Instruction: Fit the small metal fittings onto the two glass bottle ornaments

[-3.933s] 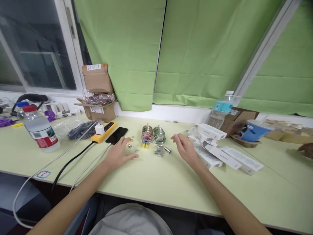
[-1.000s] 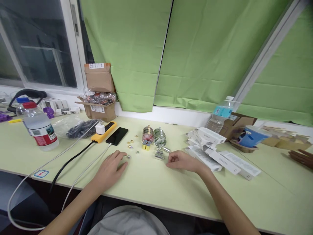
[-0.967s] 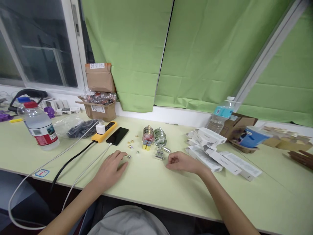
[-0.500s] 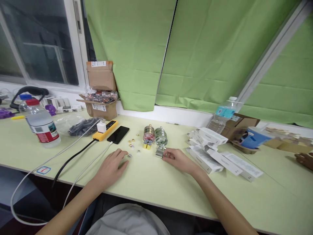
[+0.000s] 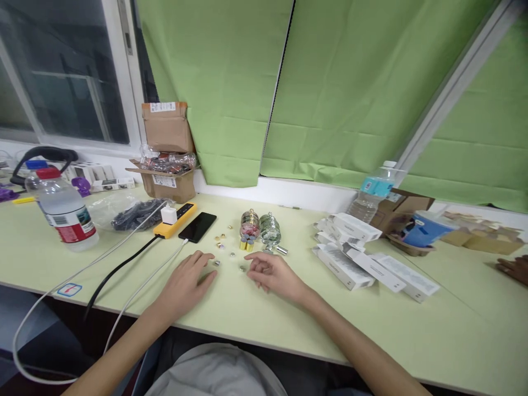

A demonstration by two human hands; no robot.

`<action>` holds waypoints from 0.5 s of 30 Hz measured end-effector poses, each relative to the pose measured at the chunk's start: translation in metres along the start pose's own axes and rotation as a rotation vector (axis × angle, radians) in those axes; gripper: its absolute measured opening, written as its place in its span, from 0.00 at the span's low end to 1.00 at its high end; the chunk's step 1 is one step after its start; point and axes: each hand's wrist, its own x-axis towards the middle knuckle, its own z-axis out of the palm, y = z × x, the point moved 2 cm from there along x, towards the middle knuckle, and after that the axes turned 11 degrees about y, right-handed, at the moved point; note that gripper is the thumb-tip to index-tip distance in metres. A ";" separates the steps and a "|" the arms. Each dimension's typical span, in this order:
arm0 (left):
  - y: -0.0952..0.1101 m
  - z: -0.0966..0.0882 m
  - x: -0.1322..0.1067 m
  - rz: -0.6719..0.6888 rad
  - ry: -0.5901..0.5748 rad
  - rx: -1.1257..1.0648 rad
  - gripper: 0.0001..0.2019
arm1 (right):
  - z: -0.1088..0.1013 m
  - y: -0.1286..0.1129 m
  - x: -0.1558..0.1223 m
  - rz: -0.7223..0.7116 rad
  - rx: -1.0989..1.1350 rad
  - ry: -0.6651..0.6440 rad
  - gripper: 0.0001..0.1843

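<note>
My left hand (image 5: 187, 283) rests on the table, thumb apart from the slightly bent fingers, nothing seen in it. By its index fingertip lies a small silver cap-like piece (image 5: 217, 263). Opposite it, my right hand (image 5: 274, 275) hovers low with the index finger stretched out and the other fingers curled; I see nothing held. Just left of its fingertips is another small silver piece (image 5: 242, 268). Behind that hand lie a silver cylinder (image 5: 281, 250), several short gold cylinders (image 5: 246, 243), and two glass jars, one reddish (image 5: 249, 225), one greenish (image 5: 270, 230). Several tiny gold pieces (image 5: 218, 238) are scattered to the left.
A black phone (image 5: 198, 227) and a yellow power strip (image 5: 175, 220) with cables lie left. Farther left stands a red-capped bottle (image 5: 68, 212). White boxes (image 5: 344, 264) are piled right, before a clear bottle (image 5: 371, 195). Another person's hand (image 5: 513, 269) shows at the right edge.
My right hand has let go of the silver cylinders and moved left, towards my left hand. One cylinder now lies apart, on its side. My left hand has stayed in place.
</note>
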 end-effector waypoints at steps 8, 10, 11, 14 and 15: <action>0.018 0.021 0.011 0.053 0.008 0.070 0.32 | -0.053 -0.010 0.001 -0.353 -0.477 0.477 0.14; 0.017 0.036 0.021 -0.007 0.003 0.094 0.40 | -0.067 -0.002 0.004 -0.321 -0.520 0.552 0.15; 0.016 0.044 0.028 -0.035 -0.008 0.102 0.43 | -0.073 0.004 0.006 -0.298 -0.536 0.584 0.16; 0.010 0.066 0.052 -0.092 -0.042 0.120 0.48 | -0.085 0.022 0.011 -0.234 -0.564 0.629 0.18; 0.007 0.072 0.060 -0.107 -0.054 0.121 0.49 | -0.087 0.026 0.012 -0.218 -0.566 0.628 0.19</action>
